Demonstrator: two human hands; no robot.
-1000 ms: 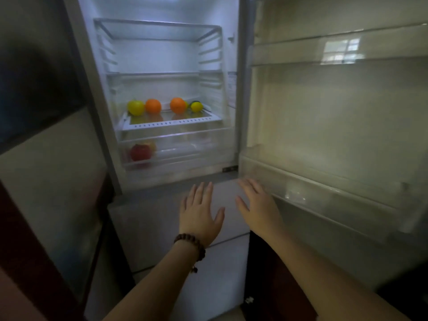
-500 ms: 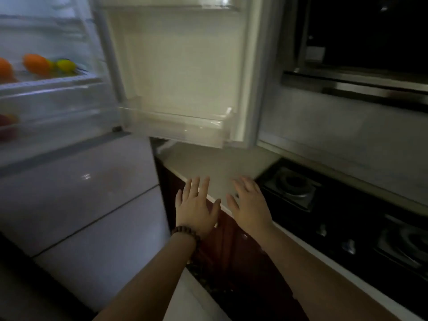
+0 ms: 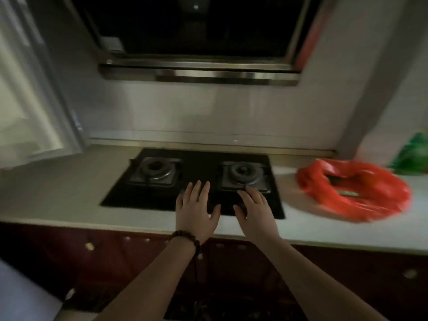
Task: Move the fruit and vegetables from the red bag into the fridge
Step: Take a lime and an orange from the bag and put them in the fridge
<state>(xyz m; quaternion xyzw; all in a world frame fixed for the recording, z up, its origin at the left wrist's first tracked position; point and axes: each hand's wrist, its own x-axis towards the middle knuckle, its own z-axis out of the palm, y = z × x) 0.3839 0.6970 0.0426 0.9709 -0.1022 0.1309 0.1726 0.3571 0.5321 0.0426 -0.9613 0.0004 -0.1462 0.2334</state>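
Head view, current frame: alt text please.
Two empty hands, left and right, hover open over a black two-burner hob set in a pale counter. An open red bag holding something green lies on the counter to the right; the fridge door stands at left.

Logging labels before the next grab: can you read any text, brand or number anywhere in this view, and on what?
None can be read.
Range hood: a pale patch on its glass, too blurred to tell whether it is a label.
Red bag: no print visible.
Green bag: blurred, nothing legible.
Hob: no markings visible.
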